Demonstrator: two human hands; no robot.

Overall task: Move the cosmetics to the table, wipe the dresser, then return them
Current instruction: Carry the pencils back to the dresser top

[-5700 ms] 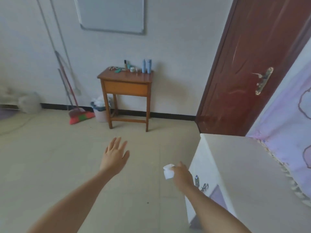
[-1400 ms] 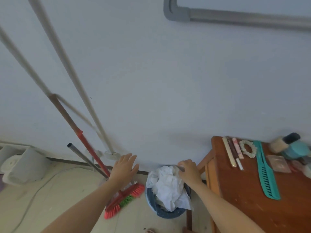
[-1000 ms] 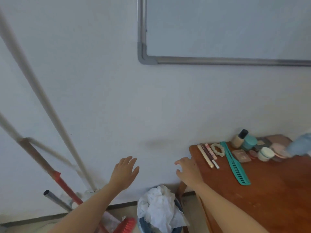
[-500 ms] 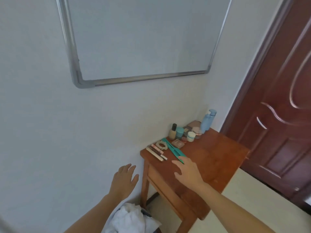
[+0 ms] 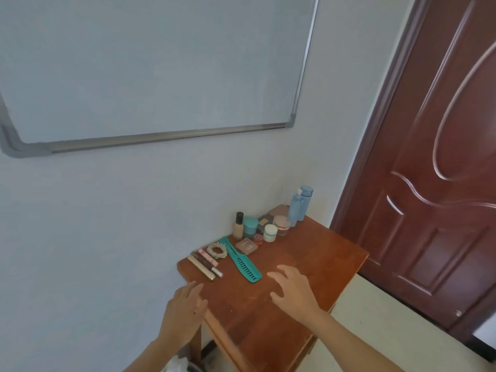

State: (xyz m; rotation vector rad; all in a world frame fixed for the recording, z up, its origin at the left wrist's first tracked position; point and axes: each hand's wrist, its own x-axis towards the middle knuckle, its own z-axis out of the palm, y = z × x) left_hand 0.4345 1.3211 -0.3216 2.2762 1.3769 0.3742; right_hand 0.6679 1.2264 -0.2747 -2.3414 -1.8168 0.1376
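Both hands empty, fingers spread: left hand (image 5: pixel 185 312) at table (image 5: pixel 308 264) near-left edge, right hand (image 5: pixel 294 289) over bare front half. Cosmetics (image 5: pixel 268 226) along wall edge. Vs 0.5s ago: hands closer to comb (image 5: pixel 243 260)

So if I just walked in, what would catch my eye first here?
Probably the small wooden table against the wall, with cosmetics lined along its back edge: a teal comb, a scrunchie, small jars and two tall blue bottles. Two bare hands hover open over it, the left hand at its corner, the right hand near the comb. A big whiteboard hangs above.
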